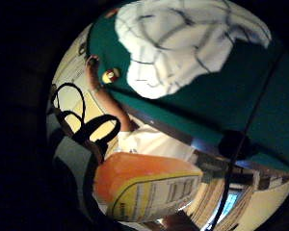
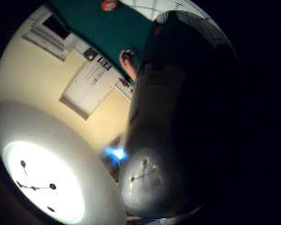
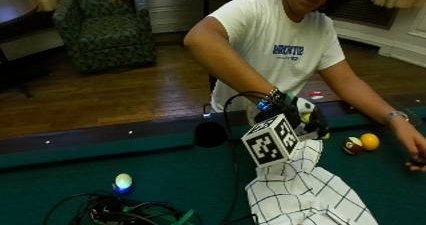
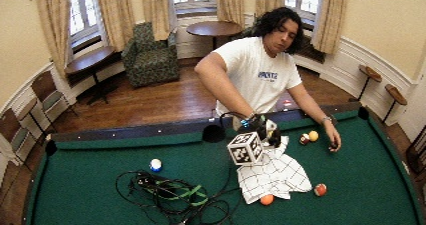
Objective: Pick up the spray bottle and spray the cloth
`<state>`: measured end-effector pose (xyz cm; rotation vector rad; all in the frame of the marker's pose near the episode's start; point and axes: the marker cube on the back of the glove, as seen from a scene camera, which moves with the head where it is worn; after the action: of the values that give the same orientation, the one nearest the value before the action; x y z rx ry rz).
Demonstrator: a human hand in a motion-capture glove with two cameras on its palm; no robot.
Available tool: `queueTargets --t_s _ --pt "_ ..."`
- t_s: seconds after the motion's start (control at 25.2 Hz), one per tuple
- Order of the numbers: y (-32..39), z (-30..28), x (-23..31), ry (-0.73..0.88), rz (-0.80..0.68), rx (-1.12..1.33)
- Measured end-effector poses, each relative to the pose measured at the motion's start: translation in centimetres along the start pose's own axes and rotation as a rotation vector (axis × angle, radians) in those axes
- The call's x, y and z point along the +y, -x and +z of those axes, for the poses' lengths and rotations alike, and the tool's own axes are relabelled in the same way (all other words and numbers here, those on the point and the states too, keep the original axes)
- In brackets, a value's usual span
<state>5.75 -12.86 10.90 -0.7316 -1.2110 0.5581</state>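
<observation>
The gloved right hand [image 3: 293, 116] holds the spray bottle [image 1: 147, 186] up above the green tabletop [image 3: 166, 170], just over the near edge of the cloth [image 3: 303, 190]; its fingers seem curled round the bottle, though the glove hides most of them. The bottle shows an orange body with a yellow and white printed label, and a white top [image 3: 305, 105] peeks out by the wrist. The cloth is white with thin dark check lines and lies rumpled on the tabletop.
</observation>
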Motion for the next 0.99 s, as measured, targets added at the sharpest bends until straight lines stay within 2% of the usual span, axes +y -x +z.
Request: queueTargets --t_s 0.32,0.55,0.79,0.99 --pt "8.2 0.3 3.9 -0.057 -0.324 0.001" --pt "11.4 0.7 5.5 -0.117 -0.512 0.01" --pt "12.9 2.0 4.5 -0.185 -0.749 0.01" --pt "13.1 4.1 1.6 -0.233 -0.897 0.039"
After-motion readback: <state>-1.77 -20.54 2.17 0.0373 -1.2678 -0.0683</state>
